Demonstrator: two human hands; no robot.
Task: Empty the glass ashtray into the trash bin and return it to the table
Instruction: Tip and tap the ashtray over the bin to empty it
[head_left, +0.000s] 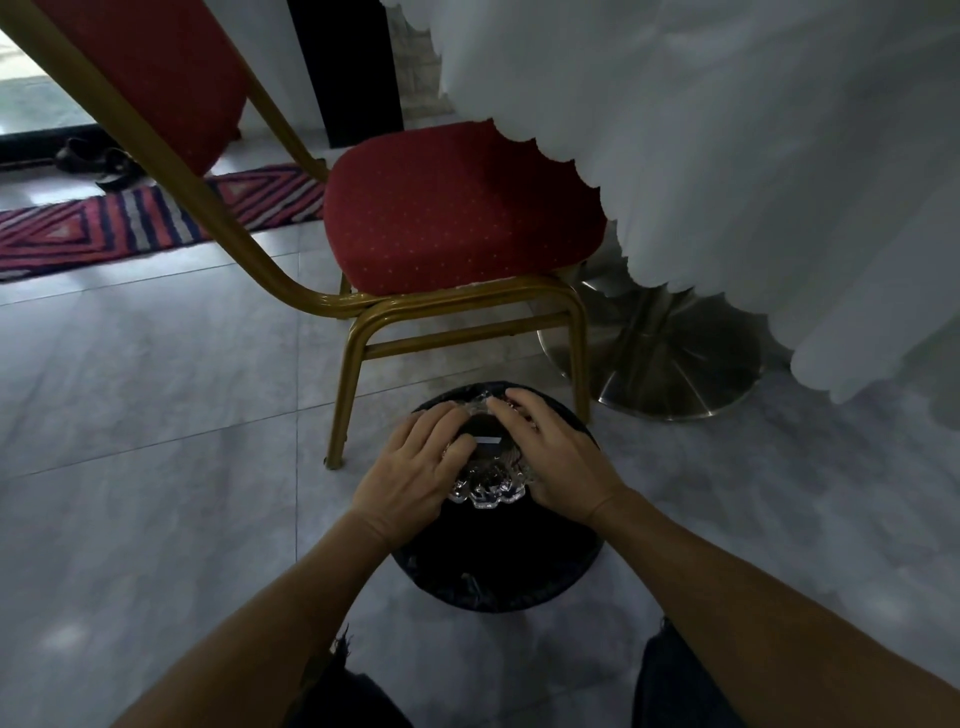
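The clear glass ashtray (488, 480), with a scalloped rim, is turned upside down over the black trash bin (498, 566) on the floor. My left hand (415, 467) grips its left side and my right hand (550, 457) grips its right side, fingers spread over its base. The bin has a dark liner, and its inside is too dark to see. The table's top is out of view; only its white scalloped cloth (727, 156) hangs at the upper right.
A red padded chair (457, 208) with a gold metal frame stands just behind the bin. The table's steel round base (670, 358) sits to the right behind it. A striped rug (130, 218) and sandals (98, 161) lie at the far left. Grey floor tiles surround the bin.
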